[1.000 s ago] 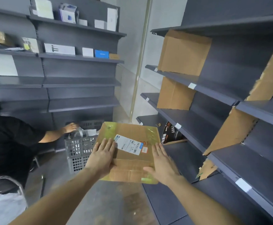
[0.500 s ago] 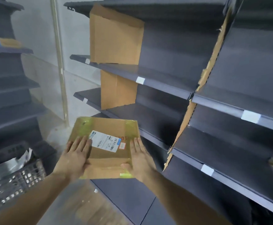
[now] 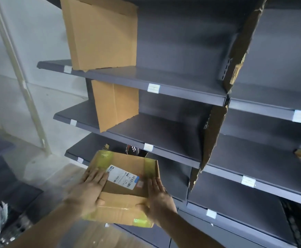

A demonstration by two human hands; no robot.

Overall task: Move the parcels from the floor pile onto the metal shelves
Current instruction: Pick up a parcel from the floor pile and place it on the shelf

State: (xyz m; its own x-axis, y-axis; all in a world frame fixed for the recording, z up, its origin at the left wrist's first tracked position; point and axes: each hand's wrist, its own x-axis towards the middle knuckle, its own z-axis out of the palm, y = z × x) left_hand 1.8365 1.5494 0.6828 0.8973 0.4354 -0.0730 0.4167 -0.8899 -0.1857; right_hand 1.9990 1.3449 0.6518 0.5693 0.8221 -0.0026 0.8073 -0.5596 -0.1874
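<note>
I hold a flat brown cardboard parcel (image 3: 126, 167) with yellow tape and a white shipping label, low in front of the dark grey metal shelves (image 3: 164, 138). My left hand (image 3: 90, 190) presses its left side, fingers flat on top. My right hand (image 3: 157, 197) clamps its right side, thumb on the near face. The parcel hangs level just in front of the lower shelf's front edge, below the middle shelf.
Upright cardboard dividers stand on the shelves: one (image 3: 99, 33) on the upper tier, one (image 3: 115, 104) on the middle tier, and a torn one (image 3: 216, 133) between the bays. A dark packet (image 3: 133, 151) lies on the lower shelf behind the parcel. A grey basket (image 3: 3, 228) sits bottom left.
My view has swung right and closer to the shelves. The parcel, held in both hands, has moved toward the lower shelves. The other person and the left racks have left view.
</note>
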